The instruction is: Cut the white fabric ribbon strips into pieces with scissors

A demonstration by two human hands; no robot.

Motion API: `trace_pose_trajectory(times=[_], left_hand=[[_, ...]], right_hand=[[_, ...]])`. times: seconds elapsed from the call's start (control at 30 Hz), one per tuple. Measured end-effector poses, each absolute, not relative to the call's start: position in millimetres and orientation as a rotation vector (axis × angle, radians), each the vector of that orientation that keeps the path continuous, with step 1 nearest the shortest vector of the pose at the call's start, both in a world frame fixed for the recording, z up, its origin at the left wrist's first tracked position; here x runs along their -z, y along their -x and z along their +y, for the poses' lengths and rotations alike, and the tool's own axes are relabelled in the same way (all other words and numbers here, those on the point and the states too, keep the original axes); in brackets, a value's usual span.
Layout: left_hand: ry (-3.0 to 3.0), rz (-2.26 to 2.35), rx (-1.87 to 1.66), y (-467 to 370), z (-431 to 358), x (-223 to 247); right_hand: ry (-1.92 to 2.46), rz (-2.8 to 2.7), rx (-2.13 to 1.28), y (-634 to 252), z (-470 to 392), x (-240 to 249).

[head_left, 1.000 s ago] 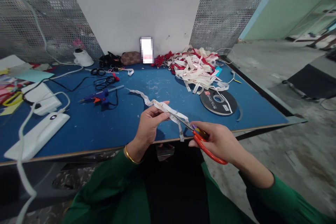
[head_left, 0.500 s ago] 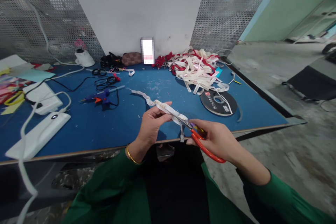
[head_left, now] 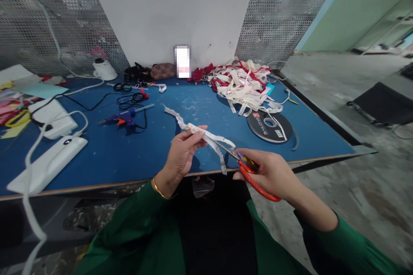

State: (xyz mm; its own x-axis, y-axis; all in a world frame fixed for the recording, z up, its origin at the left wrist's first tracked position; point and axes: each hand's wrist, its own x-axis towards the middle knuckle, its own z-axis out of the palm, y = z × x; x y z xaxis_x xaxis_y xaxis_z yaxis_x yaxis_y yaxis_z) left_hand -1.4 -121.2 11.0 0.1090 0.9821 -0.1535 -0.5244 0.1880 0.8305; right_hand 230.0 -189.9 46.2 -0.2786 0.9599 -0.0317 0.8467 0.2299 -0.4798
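My left hand (head_left: 183, 151) pinches a white printed ribbon (head_left: 177, 117) between thumb and fingers above the table's front edge. One end of the ribbon trails to the far left, while the other hangs in a loop and a loose tail on the right. In my right hand (head_left: 269, 169) are red-handled scissors (head_left: 254, 182), my fingers wrapped around the handles. The blades lie along the ribbon and point at my left fingers. Something yellow and purple shows by my right fingers; what it is, I cannot make out.
A heap of white and red ribbons (head_left: 243, 84) lies at the back right, near a black ribbon reel (head_left: 270, 127). A blue glue gun (head_left: 124, 120) rests on the left, beside a white power strip (head_left: 48, 165) and cables. A lit phone (head_left: 182, 62) leans against the back panel.
The scissors and my right hand have shifted slightly right. My left hand has moved a little left, and the ribbon's right side now spreads into a loop and a hanging tail.
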Motion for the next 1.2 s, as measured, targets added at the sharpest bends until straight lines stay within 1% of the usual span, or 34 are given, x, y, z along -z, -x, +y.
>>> trace_pose_trajectory(times=[0.2, 0.63, 0.93, 1.2], left_hand=[[-0.751, 0.887, -1.332, -2, -124, -11], [-0.952, 0.9, -1.216, 5, -125, -5], [-0.96, 0.903, -1.209, 8, -125, -4], [-0.971, 0.881, -1.186, 7, -125, -4]], right_hand=[[1.695, -2.22, -0.584, -227, -192, -45], [1.705, -2.294, -0.488, -224, -191, -44], [1.731, -2.245, -0.633, -226, -191, -49], [1.712, -2.255, -0.65, -229, -194, -51]])
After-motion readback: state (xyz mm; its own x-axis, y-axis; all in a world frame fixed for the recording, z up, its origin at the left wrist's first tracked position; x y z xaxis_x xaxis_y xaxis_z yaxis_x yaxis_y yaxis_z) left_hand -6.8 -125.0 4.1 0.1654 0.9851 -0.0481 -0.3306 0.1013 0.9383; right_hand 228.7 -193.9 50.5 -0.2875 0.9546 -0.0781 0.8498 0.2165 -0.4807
